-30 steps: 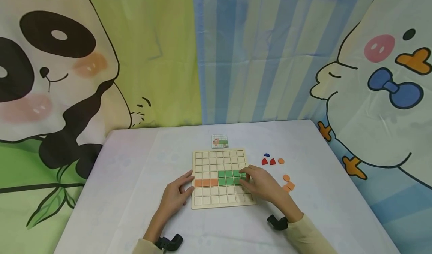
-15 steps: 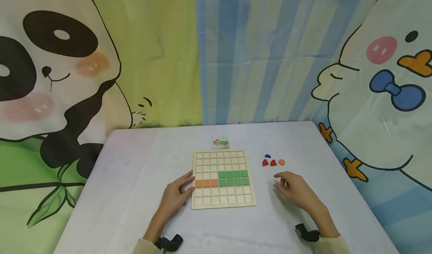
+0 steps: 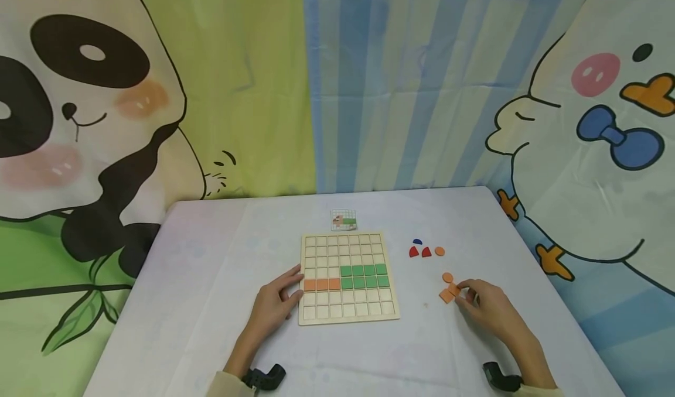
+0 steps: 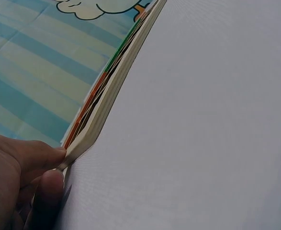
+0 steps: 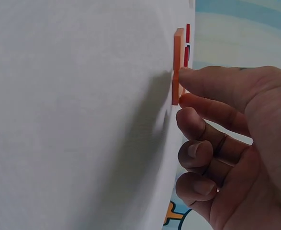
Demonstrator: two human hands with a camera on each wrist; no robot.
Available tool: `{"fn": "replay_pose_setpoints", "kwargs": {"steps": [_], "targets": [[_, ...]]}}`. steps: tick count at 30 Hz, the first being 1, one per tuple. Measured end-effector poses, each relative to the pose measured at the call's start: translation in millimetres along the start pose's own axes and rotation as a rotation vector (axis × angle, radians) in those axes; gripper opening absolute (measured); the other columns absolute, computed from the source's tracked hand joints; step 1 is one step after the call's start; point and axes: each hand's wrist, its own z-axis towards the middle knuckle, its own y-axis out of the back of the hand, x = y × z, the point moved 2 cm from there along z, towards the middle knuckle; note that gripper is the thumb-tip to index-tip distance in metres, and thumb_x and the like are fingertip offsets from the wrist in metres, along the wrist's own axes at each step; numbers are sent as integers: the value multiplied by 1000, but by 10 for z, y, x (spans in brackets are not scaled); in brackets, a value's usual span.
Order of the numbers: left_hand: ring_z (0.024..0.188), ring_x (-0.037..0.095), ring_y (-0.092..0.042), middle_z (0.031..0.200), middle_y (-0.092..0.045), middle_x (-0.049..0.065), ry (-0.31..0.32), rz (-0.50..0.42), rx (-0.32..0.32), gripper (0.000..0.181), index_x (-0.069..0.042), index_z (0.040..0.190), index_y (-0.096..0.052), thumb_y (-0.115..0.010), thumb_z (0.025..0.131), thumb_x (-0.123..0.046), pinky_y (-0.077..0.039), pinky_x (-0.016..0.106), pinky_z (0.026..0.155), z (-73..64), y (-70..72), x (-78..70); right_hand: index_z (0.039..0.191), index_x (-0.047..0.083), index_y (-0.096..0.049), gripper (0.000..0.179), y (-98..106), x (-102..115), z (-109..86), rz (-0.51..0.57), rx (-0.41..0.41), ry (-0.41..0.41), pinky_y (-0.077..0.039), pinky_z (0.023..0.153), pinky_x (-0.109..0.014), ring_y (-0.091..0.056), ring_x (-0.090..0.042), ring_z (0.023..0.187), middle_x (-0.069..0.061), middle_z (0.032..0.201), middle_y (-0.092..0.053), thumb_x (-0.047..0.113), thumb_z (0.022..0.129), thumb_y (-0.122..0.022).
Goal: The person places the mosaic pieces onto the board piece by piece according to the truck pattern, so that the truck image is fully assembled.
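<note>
My left hand [image 3: 274, 297] holds the left edge of a pale wooden grid board [image 3: 348, 318], fingertips and thumb right at the rim. In the left wrist view the thumb and a finger of the left hand [image 4: 25, 177] meet at the board's edge [image 4: 106, 105]. Green squares [image 3: 364, 276] and a row of orange squares [image 3: 322, 285] sit in its cells. To the right, my right hand [image 3: 487, 306] pinches an orange square tile [image 3: 454, 290] between thumb and index finger, its other fingers curled. Another orange square [image 3: 446, 296] lies against it.
An orange round piece [image 3: 447, 277] lies just beyond the squares. Farther back are two red pieces [image 3: 426, 252], a blue half-round [image 3: 417, 242] and another orange disc [image 3: 440, 251]. A small picture card [image 3: 344, 220] stands behind the board on the white table [image 3: 237, 245].
My right hand has left the green squares at the board's right side, moved right, and now grips an orange square tile. The left hand stays at the board's left edge.
</note>
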Motion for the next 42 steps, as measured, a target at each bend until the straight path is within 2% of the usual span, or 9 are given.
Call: {"fn": "replay_pose_setpoints", "kwargs": {"steps": [12, 29, 42], "targets": [[45, 8, -50, 154, -63, -3, -27, -1, -17, 45, -14, 137, -73, -80, 93, -9, -43, 25, 41, -2, -12, -4, 117, 1, -74, 32, -23, -30, 21, -8, 11, -37, -41, 61, -26, -50, -15, 74, 0, 79, -59, 17, 91, -83], [45, 8, -50, 154, -63, -6, -8, -15, -3, 45, -17, 138, -72, -80, 94, -10, -42, 25, 42, -8, 0, -8, 114, -1, -74, 28, -59, -38, 24, -22, -17, -30, -41, 60, -27, -50, -15, 72, 0, 78, -59, 16, 92, -81], [45, 9, -51, 154, -62, -8, 1, -12, 7, 45, -17, 138, -72, -80, 94, -11, -43, 26, 43, -6, 8, -3, 117, -3, -74, 29, -59, -44, 25, -6, -24, -30, -41, 60, -26, -50, -15, 73, 0, 79, -59, 14, 94, -79]]}}
